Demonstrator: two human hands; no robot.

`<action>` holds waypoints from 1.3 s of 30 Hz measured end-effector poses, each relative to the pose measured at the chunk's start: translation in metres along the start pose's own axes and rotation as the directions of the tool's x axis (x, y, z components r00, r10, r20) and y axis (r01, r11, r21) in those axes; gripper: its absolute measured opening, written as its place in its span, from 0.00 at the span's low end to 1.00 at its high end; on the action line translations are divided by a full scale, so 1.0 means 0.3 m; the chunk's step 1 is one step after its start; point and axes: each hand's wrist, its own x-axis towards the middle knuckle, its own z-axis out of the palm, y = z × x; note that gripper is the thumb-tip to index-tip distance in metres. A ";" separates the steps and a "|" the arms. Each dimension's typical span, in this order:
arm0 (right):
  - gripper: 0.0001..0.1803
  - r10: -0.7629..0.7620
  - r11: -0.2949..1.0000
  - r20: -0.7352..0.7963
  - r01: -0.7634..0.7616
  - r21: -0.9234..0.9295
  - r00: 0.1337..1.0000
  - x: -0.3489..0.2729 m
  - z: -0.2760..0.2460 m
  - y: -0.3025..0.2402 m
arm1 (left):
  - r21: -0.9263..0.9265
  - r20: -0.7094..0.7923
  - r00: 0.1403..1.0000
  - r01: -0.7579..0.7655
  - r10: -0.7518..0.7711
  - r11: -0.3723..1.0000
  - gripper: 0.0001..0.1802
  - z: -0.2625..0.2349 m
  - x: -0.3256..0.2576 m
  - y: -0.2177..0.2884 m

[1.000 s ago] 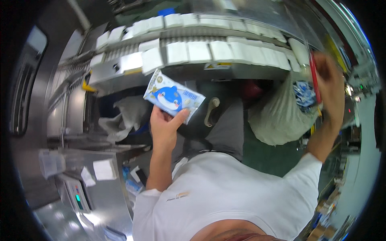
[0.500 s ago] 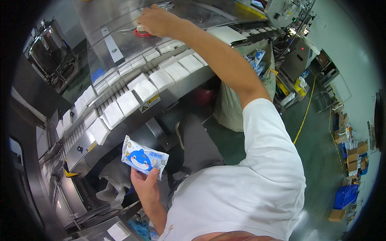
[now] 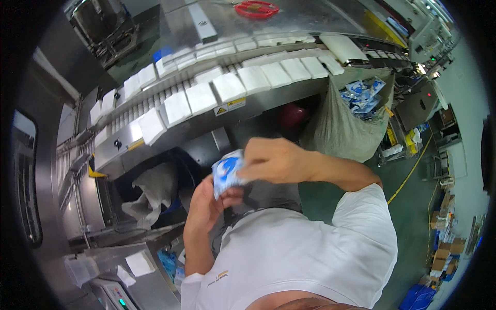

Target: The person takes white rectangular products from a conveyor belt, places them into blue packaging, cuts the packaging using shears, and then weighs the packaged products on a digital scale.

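A small, soft white-and-blue wipes packet (image 3: pixel 227 169) with a cartoon whale on it is held in front of me, tilted. My left hand (image 3: pixel 209 202) grips it from below and the left, fingers curled around its lower part. My right hand (image 3: pixel 271 161) is at the packet's right edge with fingers bent in, overlapping it. Motion smears those fingertips, and whatever they pinch is hidden. Beyond the hands, folded white wipe stacks (image 3: pixel 227 87) lie in a slanting row along a metal roller conveyor (image 3: pixel 132 106).
A red looped object (image 3: pixel 257 9) rests on the metal table. A big cloth sack (image 3: pixel 330 129) of blue-and-white packets hangs at the right. Below the conveyor sits a dark bin with a pale bag (image 3: pixel 155 191). A scale (image 3: pixel 116 297) and a white stack (image 3: pixel 139 263) are at lower left.
My right hand has come back from the far table down to the packet. The left hand has raised the packet and moved it right. The view has shifted.
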 end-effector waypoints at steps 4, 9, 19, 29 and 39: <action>0.11 0.293 0.929 -0.017 -0.280 0.240 0.956 -0.001 -0.005 -0.005 | 0.467 -0.349 0.833 -0.242 0.429 0.850 0.40 -0.066 0.067 -0.056; 0.07 0.470 0.784 0.035 -0.435 0.442 0.882 -0.006 0.037 -0.003 | 0.632 -0.157 0.882 -0.255 0.443 0.732 0.12 0.102 0.068 0.028; 0.15 -0.007 0.997 -0.402 -0.023 -0.068 0.915 -0.021 0.107 -0.050 | 0.208 -0.310 0.787 -0.492 0.534 0.845 0.11 0.079 0.153 0.067; 0.16 0.332 0.941 0.005 -0.332 0.068 0.943 -0.122 0.099 -0.073 | 0.142 -0.325 0.700 -0.629 0.636 0.764 0.12 0.039 0.151 0.168; 0.29 0.233 0.957 -0.294 -0.273 -0.102 0.927 0.070 0.060 -0.066 | 0.525 -0.097 0.697 -0.571 0.710 0.632 0.05 0.126 0.159 0.088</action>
